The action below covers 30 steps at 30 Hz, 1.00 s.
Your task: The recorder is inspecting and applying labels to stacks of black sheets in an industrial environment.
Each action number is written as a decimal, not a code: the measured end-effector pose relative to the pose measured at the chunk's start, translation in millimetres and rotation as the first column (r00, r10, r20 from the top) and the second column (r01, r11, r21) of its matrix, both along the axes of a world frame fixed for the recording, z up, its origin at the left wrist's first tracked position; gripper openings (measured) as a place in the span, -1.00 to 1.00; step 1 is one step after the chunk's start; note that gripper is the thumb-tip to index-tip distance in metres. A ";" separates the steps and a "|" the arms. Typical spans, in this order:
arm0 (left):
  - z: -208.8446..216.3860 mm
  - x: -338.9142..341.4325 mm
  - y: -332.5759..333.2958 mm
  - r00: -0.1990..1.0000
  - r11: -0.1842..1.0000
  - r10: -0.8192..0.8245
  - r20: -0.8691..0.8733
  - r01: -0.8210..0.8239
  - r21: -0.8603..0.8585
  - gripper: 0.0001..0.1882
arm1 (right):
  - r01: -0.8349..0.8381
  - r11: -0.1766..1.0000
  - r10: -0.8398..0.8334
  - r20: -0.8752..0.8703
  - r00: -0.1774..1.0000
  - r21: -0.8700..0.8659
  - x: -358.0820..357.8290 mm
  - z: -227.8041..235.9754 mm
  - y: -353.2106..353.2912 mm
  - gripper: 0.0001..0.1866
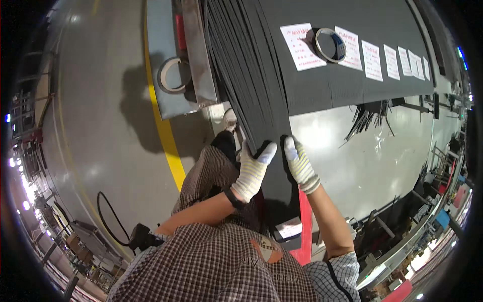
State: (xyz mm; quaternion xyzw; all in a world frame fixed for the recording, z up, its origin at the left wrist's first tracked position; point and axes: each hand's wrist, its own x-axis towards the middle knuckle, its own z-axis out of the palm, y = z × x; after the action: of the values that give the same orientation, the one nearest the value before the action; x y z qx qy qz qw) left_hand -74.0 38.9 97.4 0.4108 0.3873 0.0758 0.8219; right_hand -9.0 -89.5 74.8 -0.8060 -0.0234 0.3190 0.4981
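Note:
A long bundle of black flat strips (254, 75) runs from the far edge down toward my body, its upper part fanned into narrow layers. My left hand (254, 170), in a white and yellow striped glove, closes on the bundle's left edge with the thumb lying on top. On the opposite edge my right hand (301, 162), gloved alike, is closed with its thumb against the black material. The fingers of both hands are partly hidden under it. Below my hands the strips continue to a white printed paper (290, 228) near my apron.
At the far right, black sheets (322, 90) carry white slips with red print and a tape roll (342, 50). Another tape roll (163, 76) rests on a grey metal ledge (171, 104) at left. A red bar (305, 221) stands by my right forearm. Loose black strips (370, 117) hang beyond.

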 end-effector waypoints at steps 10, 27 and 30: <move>0.1 1.6 8.8 0.999 1.000 0.006 -0.037 -0.005 0.017 -0.37 | -0.011 0.933 0.304 0.770 0.561 -0.361 136.7 127.6 22.5 -0.78; 55.3 -48.6 56.1 0.982 0.850 -0.177 0.072 0.116 0.514 -0.50 | -0.382 0.830 0.551 0.708 0.442 -0.407 74.7 160.4 3.9 -0.75; 81.7 -56.1 64.0 0.912 0.883 -0.410 0.021 0.391 0.259 -0.47 | -0.580 0.766 0.626 0.530 0.572 -0.278 41.1 165.4 0.0 -0.67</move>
State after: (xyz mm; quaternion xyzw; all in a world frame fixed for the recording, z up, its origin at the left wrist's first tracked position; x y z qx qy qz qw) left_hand -130.1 102.9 179.1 0.5786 0.2506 -0.0324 0.7755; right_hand 32.1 -89.5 240.3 -0.8242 -0.4394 0.2005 0.2958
